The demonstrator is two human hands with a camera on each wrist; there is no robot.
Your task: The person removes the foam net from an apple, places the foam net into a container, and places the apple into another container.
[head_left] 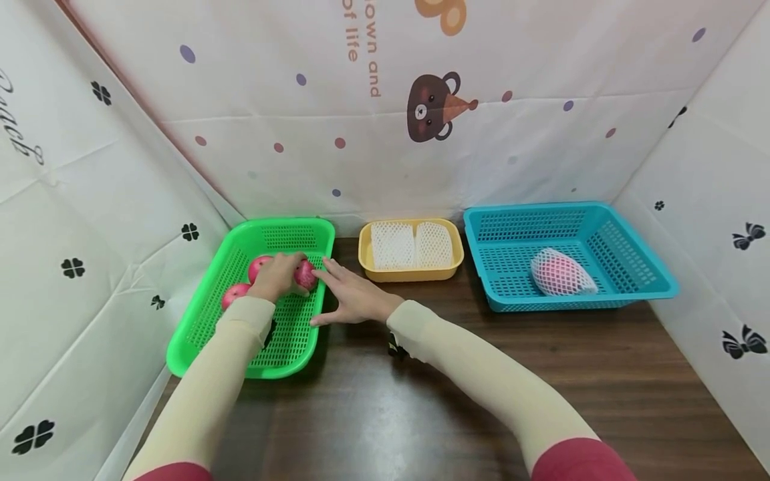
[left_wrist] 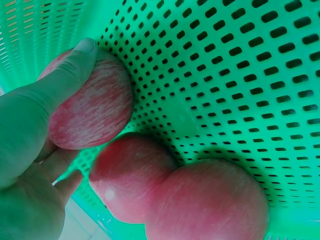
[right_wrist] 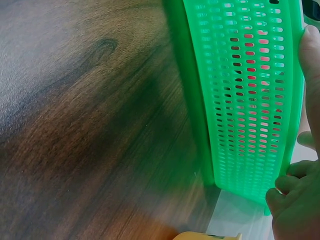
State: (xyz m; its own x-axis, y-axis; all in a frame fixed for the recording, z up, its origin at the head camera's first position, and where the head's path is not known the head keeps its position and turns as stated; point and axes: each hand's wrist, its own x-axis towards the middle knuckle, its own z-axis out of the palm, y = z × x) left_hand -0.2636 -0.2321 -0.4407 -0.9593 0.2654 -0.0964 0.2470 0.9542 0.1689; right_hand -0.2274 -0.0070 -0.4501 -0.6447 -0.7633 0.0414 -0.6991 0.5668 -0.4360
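Observation:
Inside the green basket (head_left: 179, 347) at the left, my left hand (head_left: 279, 277) grips a red streaked apple (head_left: 305, 274) close to the basket's right wall. Its thumb (left_wrist: 75, 65) lies across the fruit, with fingers underneath, in the left wrist view. Two more red apples, a nearer one (left_wrist: 210, 205) and a farther one (left_wrist: 130, 172), lie side by side in the same basket. My right hand (head_left: 355, 295) is at the basket's right rim, fingers spread and extended toward the held apple. Through the basket's slots, red shows in the right wrist view.
A yellow container (head_left: 410, 274) with white foam net sleeves (head_left: 393, 246) stands at the back middle. Right of it, a blue basket (head_left: 493, 294) holds one fruit in a foam net (head_left: 561, 272). Patterned cloth walls surround the brown wood-grain table (head_left: 385, 401).

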